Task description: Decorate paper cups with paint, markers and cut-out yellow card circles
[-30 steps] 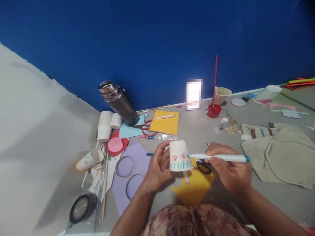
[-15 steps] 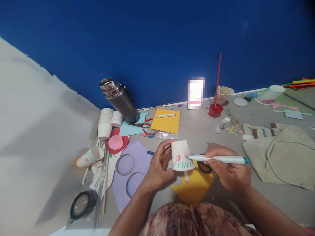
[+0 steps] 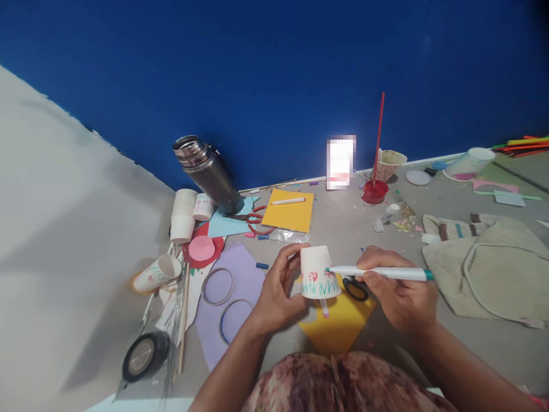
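A white paper cup (image 3: 317, 263), wide end down, has red dotted flowers and green zigzag grass drawn round its lower part. My left hand (image 3: 281, 289) grips it from the left, thumb low and fingers behind. Between the thumb and fingers of my right hand (image 3: 397, 292) is a white marker (image 3: 386, 273) with a green end, its green tip at the cup's right side by a red flower. Beneath the cup lie yellow paper (image 3: 338, 329), a pink-tipped pen (image 3: 325, 309) and black-handled scissors (image 3: 355, 289).
To the left are stacked cups (image 3: 182, 214), a dark flask (image 3: 210, 174), red scissors (image 3: 255, 218), purple paper (image 3: 235, 257) with two rings, and black tape (image 3: 143, 357). A cloth bag (image 3: 506, 272) lies right. Behind stand a red pot (image 3: 374, 193) and a bright blurred screen (image 3: 341, 162).
The cup has turned slightly in my left hand, its red flowers shifting right. The marker's tip has moved up a little on the cup.
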`<state>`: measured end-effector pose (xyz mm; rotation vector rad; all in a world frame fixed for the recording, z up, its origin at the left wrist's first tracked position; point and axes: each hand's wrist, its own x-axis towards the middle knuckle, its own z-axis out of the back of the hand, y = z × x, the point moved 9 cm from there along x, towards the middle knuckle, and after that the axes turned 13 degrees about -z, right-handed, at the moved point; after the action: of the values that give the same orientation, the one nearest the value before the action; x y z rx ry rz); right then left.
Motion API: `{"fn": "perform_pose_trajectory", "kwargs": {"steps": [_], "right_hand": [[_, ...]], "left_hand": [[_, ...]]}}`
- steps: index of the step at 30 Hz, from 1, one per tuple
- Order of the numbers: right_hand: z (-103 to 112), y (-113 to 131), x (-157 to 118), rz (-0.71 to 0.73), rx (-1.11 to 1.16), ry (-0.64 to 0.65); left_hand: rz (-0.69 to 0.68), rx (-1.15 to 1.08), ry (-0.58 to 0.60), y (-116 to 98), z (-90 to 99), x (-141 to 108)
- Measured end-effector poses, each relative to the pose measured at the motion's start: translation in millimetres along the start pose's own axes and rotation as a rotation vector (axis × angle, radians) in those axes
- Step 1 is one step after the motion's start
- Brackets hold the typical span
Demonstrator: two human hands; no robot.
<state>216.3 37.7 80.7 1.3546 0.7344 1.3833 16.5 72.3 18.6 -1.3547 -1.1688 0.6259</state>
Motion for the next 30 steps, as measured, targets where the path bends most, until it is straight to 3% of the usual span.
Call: {"fn": "perform_pose_trajectory", "kwargs": {"steps": [30], "right_hand": [[6.0,-3.7,-2.0,0.004,0.065,-0.034]], "left_hand": [[0.019,-0.092,-0.002,4.1,0.0,-0.7]]}}
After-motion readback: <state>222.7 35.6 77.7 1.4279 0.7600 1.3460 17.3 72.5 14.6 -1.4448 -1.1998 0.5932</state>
